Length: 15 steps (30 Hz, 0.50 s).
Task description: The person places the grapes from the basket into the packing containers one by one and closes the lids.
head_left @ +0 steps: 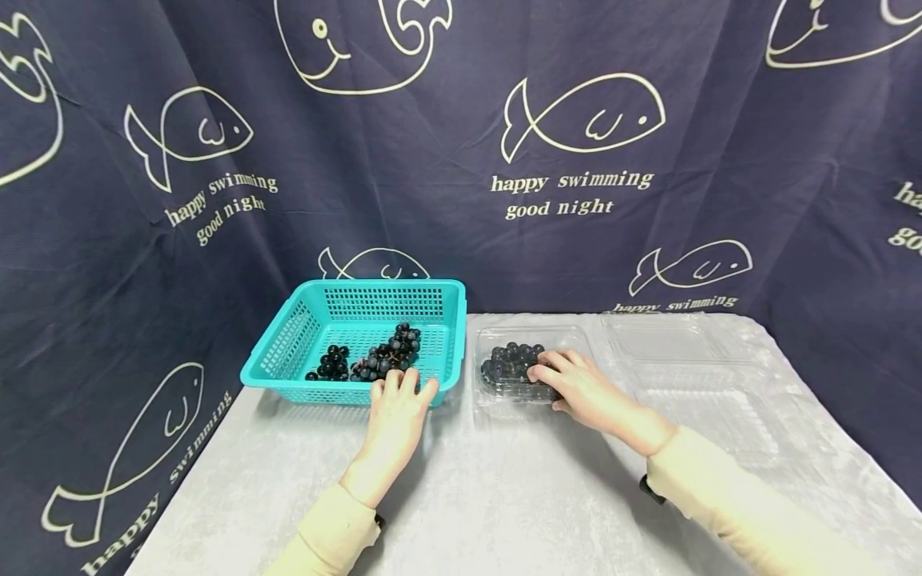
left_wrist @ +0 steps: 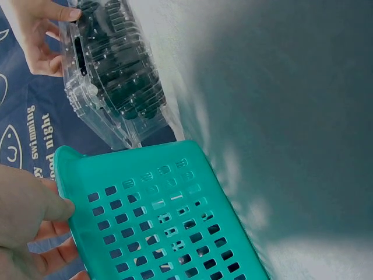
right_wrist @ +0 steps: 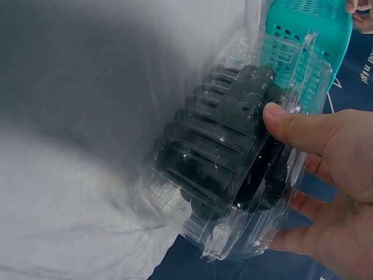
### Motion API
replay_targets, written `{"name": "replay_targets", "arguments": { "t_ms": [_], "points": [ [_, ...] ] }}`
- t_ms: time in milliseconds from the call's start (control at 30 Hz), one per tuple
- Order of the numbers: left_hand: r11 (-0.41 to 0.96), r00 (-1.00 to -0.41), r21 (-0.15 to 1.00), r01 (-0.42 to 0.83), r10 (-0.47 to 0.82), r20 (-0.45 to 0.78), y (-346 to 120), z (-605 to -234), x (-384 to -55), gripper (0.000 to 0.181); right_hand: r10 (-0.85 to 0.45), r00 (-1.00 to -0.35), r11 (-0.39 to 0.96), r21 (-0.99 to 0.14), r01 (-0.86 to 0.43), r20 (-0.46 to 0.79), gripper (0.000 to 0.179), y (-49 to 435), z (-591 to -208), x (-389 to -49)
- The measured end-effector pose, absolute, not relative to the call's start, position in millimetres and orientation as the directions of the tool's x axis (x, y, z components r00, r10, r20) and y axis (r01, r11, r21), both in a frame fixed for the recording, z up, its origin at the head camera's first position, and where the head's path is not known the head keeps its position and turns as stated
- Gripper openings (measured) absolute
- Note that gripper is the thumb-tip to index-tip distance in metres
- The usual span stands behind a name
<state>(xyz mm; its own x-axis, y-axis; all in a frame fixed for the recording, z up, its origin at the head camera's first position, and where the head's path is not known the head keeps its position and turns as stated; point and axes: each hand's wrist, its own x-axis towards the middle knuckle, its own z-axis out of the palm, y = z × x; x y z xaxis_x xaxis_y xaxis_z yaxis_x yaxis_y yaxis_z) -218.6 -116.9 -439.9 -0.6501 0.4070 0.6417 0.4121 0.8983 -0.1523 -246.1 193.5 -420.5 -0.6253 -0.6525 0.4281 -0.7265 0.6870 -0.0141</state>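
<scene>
Black grapes [head_left: 389,352] lie in bunches in the turquoise plastic basket [head_left: 295,391]. My left hand [head_left: 395,406] rests over the basket's near rim, its thumb against the rim in the left wrist view and its fingers bent over the edge; their tips are partly hidden. More grapes [right_wrist: 201,166] fill a clear plastic box [head_left: 497,391] to the basket's right. At that box's right near corner is my right hand [head_left: 583,392]. Its thumb overlaps the box wall in the right wrist view, and the other fingers reach over the top edge beside the grapes.
Other clear plastic boxes [head_left: 709,412] sit on the table at the right. A pale cloth [head_left: 497,496] covers the tabletop. Behind and along both sides hangs a navy curtain [head_left: 461,160] printed with white fish and lettering.
</scene>
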Motion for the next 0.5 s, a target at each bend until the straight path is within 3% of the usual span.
{"name": "replay_targets", "arguments": {
  "t_ms": [233,500],
  "points": [
    [0.898,-0.649,-0.157,0.410,0.409,0.642,-117,-440,-219,0.023,-0.656,-0.617,0.687,0.005,-0.727,0.434,0.058,192,-420,-256],
    [0.898,-0.642,-0.154,0.412,0.406,0.651,-117,-440,-219,0.023,-0.646,-0.652,0.704,-0.020,-0.710,0.397,0.056,192,-419,-266]
  ]
}}
